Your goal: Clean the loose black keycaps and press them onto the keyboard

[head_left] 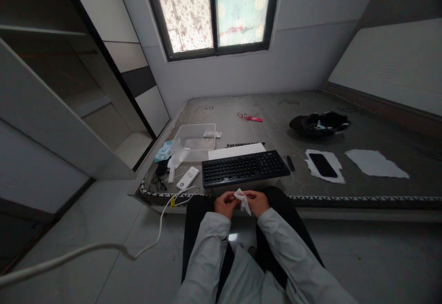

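Pale sleeves (209, 244), white tissue (244, 202) between hands (258, 202), keyboard lettering (241, 168) illegibly small

Looks like a crumpled white tissue (244, 202), thin and creased. Hangs slantwise between left hand (226, 204) and right hand (258, 203).

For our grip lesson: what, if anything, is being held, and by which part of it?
A crumpled white tissue-like sheet, by its upper part, between left hand and right hand.

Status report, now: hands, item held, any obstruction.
Left hand and right hand close together. Crumpled white scrap held between them, in plain view. Keyboard just beyond, not blocking.
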A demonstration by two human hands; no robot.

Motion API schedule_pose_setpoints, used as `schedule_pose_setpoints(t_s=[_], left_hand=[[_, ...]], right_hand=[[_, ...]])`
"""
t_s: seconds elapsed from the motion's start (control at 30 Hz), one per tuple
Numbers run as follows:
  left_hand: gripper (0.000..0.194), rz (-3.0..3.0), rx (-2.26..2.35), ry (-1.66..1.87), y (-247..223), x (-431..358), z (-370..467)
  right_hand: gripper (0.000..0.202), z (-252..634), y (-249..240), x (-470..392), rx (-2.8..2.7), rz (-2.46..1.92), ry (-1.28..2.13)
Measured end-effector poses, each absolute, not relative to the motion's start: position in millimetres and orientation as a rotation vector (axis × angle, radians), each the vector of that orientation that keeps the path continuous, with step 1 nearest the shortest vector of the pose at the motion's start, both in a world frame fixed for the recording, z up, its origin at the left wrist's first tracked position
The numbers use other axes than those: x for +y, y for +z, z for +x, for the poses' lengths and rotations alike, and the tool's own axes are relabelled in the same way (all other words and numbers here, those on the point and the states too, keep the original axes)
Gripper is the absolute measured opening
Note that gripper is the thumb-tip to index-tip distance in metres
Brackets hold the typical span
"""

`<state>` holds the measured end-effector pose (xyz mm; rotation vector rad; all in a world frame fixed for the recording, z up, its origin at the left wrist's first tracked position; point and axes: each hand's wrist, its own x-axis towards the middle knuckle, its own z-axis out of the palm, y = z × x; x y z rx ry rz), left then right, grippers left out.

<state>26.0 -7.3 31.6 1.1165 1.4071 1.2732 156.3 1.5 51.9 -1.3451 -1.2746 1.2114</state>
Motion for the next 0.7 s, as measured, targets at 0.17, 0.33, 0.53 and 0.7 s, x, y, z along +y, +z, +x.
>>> schedule_pose_setpoints(t_s=[0.17, 0.33, 0.53, 0.7], left_hand=[[0.025, 1.092, 1.422, 1.306, 32.0, -6.5, 26.6], [0.025, 1.064, 1.471, 1.333, 30.9, -5.3, 24.3], [0.033, 1.069, 1.342, 1.324, 37.2, -7.6, 25.2], [0.033, 0.997, 1.236, 1.353, 41.9, -8.6, 26.6]], right_hand=[[0.036, 154.5, 48.5, 0.4, -1.290, -1.264, 1.262], [0.031, 153.5, 52.5, -1.6, -1.433, -1.207, 1.218], [0.028, 154.2, 47.5, 1.5, -1.382, -1.281, 1.149], [0.026, 155.3, 41.4, 3.3, -1.333, -1.326, 1.165]])
